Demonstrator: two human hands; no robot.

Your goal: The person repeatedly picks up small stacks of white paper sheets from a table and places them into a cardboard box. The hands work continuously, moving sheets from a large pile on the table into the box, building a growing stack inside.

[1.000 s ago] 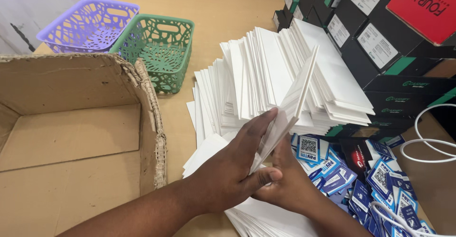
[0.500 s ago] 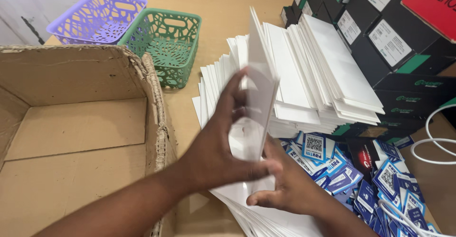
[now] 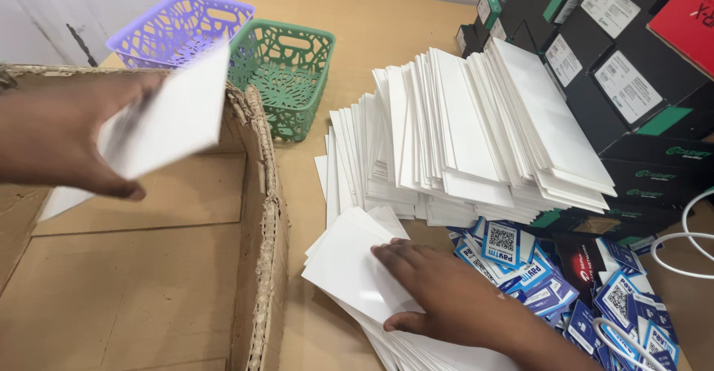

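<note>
Since the earlier frame, our left hand (image 3: pixel 63 136) has swung away from the stacks and now hangs over the open cardboard box (image 3: pixel 256 215), clenched around a white envelope (image 3: pixel 175 114). Thumb sits under the paper, fingers behind it. Our right hand (image 3: pixel 446 296) has dropped flat onto the low pile of white envelopes (image 3: pixel 349 267) at the near table edge; palm down, fingers spread, it presses the top sheet and grasps nothing.

Just right of that hand lies a heap of blue cards (image 3: pixel 535 267). Beyond it, the tall slanted stack of envelopes (image 3: pixel 476 133) leans to the right against black boxes (image 3: pixel 632 81). Further left stand a green basket (image 3: pixel 286 77) and a purple basket (image 3: pixel 178 29).

Risk: the near pile overhangs itself loosely, so any sideways push from our right hand could fan it off the table (image 3: pixel 372 21). The leaning stack could also slide.

Motion blurs the held envelope, so we cannot tell whether it is one piece or several. The box's near and left walls are cut off.
</note>
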